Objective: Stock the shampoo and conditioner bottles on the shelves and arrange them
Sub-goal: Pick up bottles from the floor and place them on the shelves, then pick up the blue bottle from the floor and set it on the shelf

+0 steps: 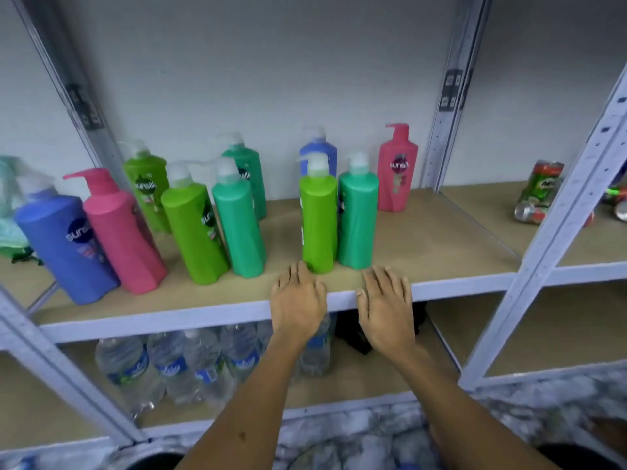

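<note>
Nine coloured plastic pump bottles point(319, 215) stand unevenly on the beige shelf board point(441, 245); left hand point(298, 300) and right hand point(385, 300) lie flat, empty; aligning remains.

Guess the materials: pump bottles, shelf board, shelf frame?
Pump bottles, e.g. the lime green bottle: looks like opaque moulded plastic, smooth satin sheen, with translucent whitish pump heads.
Shelf board: likely unfinished wood fibreboard or plywood; flat, matt tan, no clear grain visible.
Shelf frame: probably painted or powder-coated steel; pale grey angle posts with rows of punched slots.
</note>
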`<state>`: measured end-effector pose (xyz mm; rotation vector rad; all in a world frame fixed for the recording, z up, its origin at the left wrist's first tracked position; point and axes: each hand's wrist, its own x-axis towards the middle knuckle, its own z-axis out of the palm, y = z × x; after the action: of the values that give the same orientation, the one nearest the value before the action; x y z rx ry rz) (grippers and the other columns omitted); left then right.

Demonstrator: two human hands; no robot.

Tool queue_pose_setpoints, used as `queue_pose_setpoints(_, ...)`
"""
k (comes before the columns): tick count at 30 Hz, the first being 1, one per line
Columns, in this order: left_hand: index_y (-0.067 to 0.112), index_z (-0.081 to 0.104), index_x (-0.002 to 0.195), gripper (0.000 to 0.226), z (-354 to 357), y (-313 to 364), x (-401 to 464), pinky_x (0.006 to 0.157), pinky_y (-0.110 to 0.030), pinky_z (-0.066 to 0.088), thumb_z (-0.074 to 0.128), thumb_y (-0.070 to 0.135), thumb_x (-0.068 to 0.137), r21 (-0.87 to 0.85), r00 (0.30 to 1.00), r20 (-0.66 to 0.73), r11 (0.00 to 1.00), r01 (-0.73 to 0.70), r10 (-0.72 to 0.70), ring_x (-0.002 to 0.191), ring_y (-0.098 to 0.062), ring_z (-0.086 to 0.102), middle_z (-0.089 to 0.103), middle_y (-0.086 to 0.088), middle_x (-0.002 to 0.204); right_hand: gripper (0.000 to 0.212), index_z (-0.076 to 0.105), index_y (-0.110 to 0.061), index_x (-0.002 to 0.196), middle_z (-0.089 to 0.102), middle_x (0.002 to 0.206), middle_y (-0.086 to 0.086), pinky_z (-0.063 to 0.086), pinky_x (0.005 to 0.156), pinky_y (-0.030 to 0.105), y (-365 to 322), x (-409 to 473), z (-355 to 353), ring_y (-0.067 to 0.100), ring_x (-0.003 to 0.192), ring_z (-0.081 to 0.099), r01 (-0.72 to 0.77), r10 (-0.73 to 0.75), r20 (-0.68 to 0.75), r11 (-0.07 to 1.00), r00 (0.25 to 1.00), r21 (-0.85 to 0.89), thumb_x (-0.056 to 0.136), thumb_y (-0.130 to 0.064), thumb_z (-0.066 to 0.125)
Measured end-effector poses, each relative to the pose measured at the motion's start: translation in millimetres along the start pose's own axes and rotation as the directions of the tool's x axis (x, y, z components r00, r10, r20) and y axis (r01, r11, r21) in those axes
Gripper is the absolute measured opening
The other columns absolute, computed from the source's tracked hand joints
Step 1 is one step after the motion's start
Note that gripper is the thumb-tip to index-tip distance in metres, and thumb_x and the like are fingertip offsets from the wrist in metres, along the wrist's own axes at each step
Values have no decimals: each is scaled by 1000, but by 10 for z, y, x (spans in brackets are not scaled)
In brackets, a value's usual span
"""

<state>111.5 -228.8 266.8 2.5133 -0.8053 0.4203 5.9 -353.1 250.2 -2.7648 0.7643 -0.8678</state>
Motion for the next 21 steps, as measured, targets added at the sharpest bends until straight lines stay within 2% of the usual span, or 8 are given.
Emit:
queue_pose_setpoints(3,7,43,138,61,133,-144,-438,109,-45,28,42,41,87,109,979,-68,976,-186,194,131,-32,38,44,-12,143,68,37,-13,145,29,155,12,28,110,48,169,-568,243,30,143,27,10,-20,87,993,996,117,82,-32,53)
queue_pose_setpoints(7,7,31,147,71,488,-453,-1046,111,-53,31,48,35,85,80,977,65,974,-210,205,146,-33,17,16,-16,158,58,36,-10,146,41,148,16,35,103,30,425,-1402,447,31,132,45,-370,186,460,860,868,351,91,-17,53)
queue_pose_setpoints(9,9,30,148,64,753,-566,-1386,103,-52,40,49,31,91,-86,959,269,994,-68,89,143,-37,22,7,-18,159,53,37,-15,143,55,133,18,38,97,32,630,-1848,547,34,120,54,-515,263,602,806,754,292,93,-12,55)
queue_pose_setpoints(11,11,26,150,62,1001,-679,-1704,105,-47,39,48,34,97,-127,851,525,988,89,-9,144,-36,18,1,-18,159,48,42,-14,140,60,121,20,46,91,38,863,-2273,649,35,106,60,-649,375,700,742,608,167,94,-11,54)
queue_pose_setpoints(13,11,26,150,61,1251,-791,-1963,110,-42,32,45,37,98,-57,738,674,995,83,-23,146,-33,14,5,-17,159,40,52,-7,129,64,103,16,55,78,34,1078,-2622,767,31,88,63,-759,490,742,650,458,38,90,-10,59)
queue_pose_setpoints(16,8,28,148,62,1605,-850,-2233,109,-40,30,45,40,98,-21,638,769,996,84,-38,144,-34,20,13,-20,158,5,54,-19,89,58,90,12,51,84,37,1321,-2942,1037,29,87,56,-793,500,833,595,236,-133,91,-18,59)
queue_pose_setpoints(18,8,27,149,64,1846,-840,-2381,107,-42,33,47,41,97,-36,602,797,989,140,-56,142,-36,24,10,-21,158,18,49,-18,85,59,87,12,47,74,36,1371,-2979,1149,29,85,57,-815,527,832,552,175,-178,86,-33,59)
queue_pose_setpoints(21,9,26,150,70,2148,-838,-2646,110,-42,31,44,50,95,-39,523,850,984,175,-59,144,-36,19,7,-20,159,46,53,-11,110,61,97,10,39,66,29,1463,-3014,1296,31,91,62,-859,610,775,474,164,-191,82,-43,70)
